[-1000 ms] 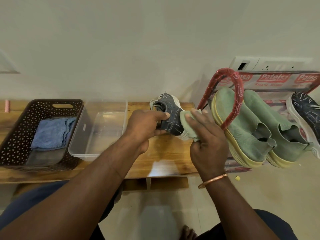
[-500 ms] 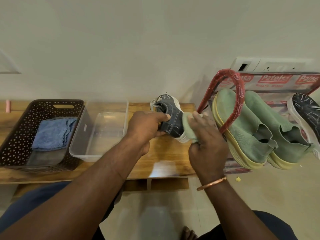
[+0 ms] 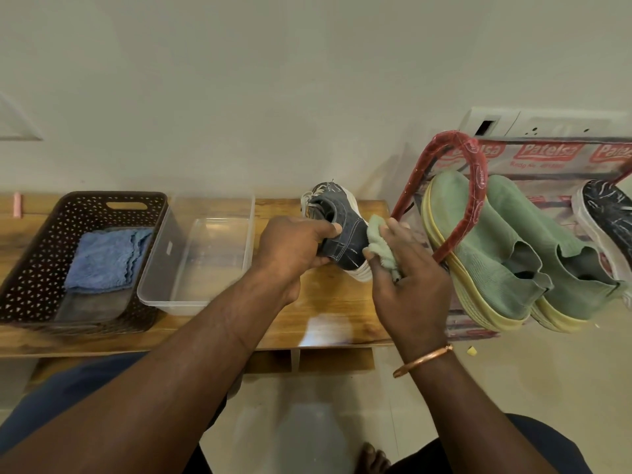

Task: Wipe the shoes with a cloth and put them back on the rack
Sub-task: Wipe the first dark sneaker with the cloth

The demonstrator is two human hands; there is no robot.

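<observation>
While my left hand (image 3: 294,244) grips the dark denim shoe (image 3: 345,241) by its heel collar at the centre of the frame, my right hand (image 3: 410,278) holds a pale green cloth (image 3: 379,244) bunched in curled fingers, pressed against the shoe's side. The shoe is over the wooden bench (image 3: 325,302); I cannot tell whether its sole touches the wood. At the right, the red-framed rack (image 3: 475,186) holds two green shoes (image 3: 478,254) and a dark patterned shoe (image 3: 605,213). At the left, a brown basket (image 3: 34,268) with a blue cloth (image 3: 102,261) stands beside a clear tub (image 3: 205,254).
</observation>
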